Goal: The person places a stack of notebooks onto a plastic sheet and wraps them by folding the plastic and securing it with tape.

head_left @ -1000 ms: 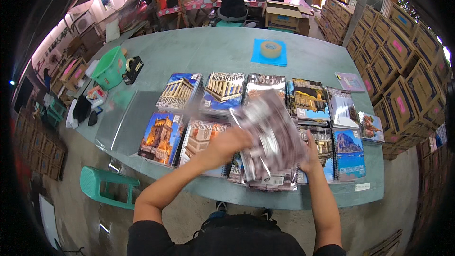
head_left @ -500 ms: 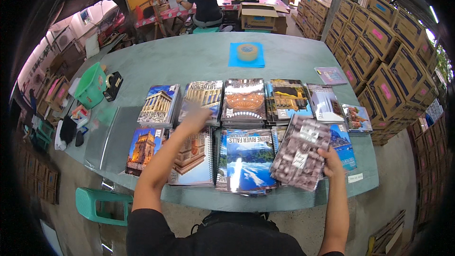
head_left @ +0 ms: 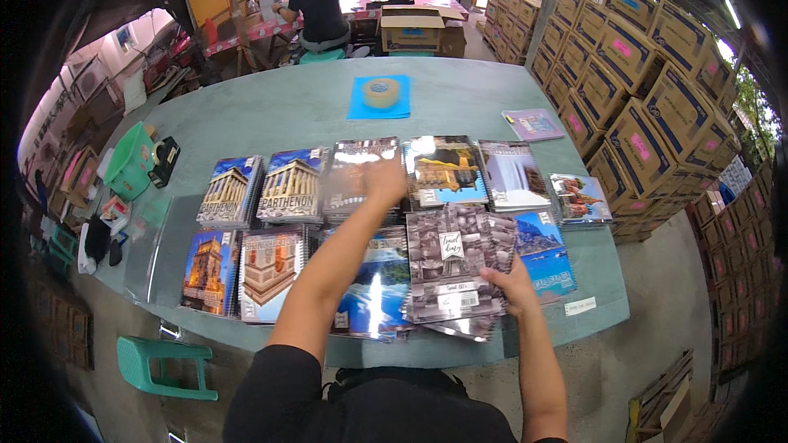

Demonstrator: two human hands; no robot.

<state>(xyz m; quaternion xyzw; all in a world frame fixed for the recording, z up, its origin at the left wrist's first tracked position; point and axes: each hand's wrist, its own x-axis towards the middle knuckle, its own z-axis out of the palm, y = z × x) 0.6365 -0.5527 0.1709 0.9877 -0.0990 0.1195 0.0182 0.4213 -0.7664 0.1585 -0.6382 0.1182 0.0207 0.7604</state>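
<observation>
Two rows of wire-bound notebooks with photo covers lie on the table. My left hand [head_left: 387, 180], blurred, reaches over the middle back-row notebook stack [head_left: 349, 201]; its fingers are too smeared to read. To its left are two stacks with temple covers, one of them a temple notebook [head_left: 291, 184]. My right hand [head_left: 512, 285] grips the right edge of several fanned notebooks with grey collage covers [head_left: 435, 271]. These rest over the front row, partly covering a waterfall notebook [head_left: 373, 291]. Right of this hand lies a blue seaside notebook [head_left: 544, 258].
A tape roll [head_left: 381, 93] sits on a blue sheet [head_left: 355, 107] at the far side. Left stand a green basket [head_left: 131, 162] and a black tape dispenser [head_left: 165, 162]. Stacked cartons [head_left: 632, 66] line the right. A green stool [head_left: 164, 367] is on the floor; a person [head_left: 318, 8] sits beyond.
My left hand has moved from the second back-row stack to the third. Another collage-covered notebook now lies on those in my right hand. The whole view has shifted, moving the table leftward.
</observation>
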